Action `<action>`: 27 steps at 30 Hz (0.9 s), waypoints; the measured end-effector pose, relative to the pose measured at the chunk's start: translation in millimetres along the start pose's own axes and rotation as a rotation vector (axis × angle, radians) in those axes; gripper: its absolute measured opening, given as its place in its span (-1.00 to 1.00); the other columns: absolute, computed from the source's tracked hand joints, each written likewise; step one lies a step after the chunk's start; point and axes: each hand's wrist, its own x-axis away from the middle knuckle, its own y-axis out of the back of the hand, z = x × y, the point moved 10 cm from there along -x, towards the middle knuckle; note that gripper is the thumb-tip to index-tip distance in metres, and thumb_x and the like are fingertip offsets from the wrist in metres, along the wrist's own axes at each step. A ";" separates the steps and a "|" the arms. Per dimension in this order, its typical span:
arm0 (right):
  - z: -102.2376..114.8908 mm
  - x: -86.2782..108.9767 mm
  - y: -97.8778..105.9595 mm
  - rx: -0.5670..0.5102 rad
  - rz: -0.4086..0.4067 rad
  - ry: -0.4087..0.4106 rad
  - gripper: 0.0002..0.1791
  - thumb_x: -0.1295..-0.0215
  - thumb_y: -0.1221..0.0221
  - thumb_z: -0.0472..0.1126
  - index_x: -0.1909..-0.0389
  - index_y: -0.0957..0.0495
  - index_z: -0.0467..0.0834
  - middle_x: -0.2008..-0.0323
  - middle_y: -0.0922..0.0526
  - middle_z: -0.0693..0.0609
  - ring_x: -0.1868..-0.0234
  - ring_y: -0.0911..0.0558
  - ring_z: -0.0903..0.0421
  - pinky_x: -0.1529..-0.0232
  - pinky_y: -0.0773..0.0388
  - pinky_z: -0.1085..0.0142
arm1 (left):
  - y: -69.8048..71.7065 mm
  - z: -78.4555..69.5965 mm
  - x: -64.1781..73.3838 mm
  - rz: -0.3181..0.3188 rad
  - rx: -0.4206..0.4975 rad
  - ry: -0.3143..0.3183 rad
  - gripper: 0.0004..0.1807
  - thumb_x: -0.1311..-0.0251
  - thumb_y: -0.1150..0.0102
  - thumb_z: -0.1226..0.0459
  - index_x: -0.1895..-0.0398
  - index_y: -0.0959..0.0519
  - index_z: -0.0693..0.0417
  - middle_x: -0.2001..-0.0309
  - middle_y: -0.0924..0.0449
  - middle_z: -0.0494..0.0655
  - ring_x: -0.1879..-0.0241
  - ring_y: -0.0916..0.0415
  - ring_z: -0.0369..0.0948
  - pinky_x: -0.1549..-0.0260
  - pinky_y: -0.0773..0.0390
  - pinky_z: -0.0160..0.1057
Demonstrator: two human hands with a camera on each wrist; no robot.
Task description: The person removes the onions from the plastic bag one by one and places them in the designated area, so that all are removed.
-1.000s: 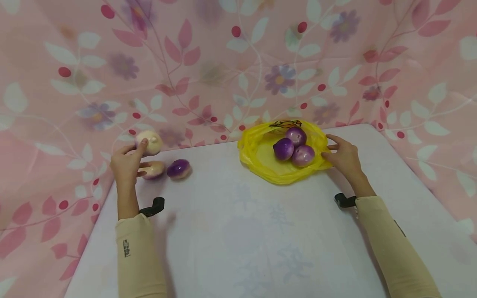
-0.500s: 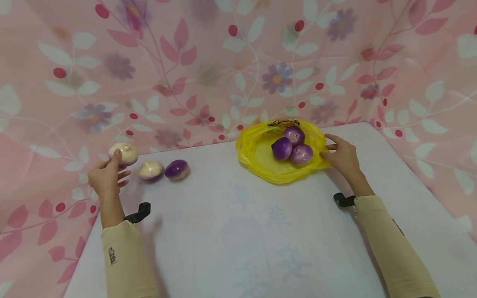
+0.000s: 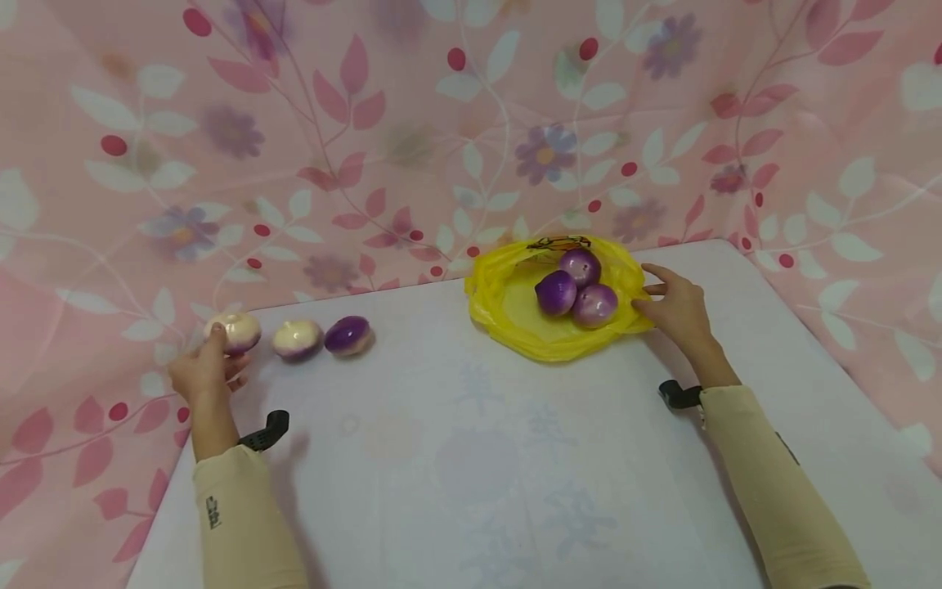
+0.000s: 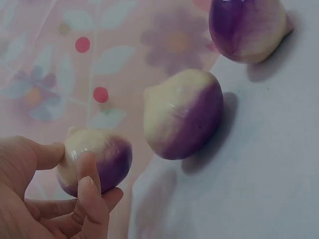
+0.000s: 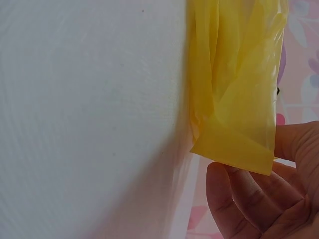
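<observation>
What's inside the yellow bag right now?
Three round, glossy turnip-like pieces show in the yellow bag: a dark purple piece, a paler back piece and a paler front piece. They cover the bag's bottom beneath them, so I can't see whether anything lies there.

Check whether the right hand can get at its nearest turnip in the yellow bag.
Probably yes: the yellow plastic bag gapes open and that turnip lies uncovered near the right hand, though its grip on the bag may need loosening.
</observation>
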 end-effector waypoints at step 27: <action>3.9 2.6 2.1 -0.009 0.002 0.008 -0.27 -0.28 -0.28 -0.20 -0.45 -0.27 -0.11 -0.04 -0.61 -0.33 -0.06 -0.54 -0.31 0.10 -0.64 0.00 | 9.0 35.6 -5.4 0.002 -0.167 0.122 -0.30 -0.11 -0.37 -0.08 -0.16 -0.29 0.04 0.64 -0.60 -0.16 0.69 -0.63 -0.23 0.61 -0.66 -0.21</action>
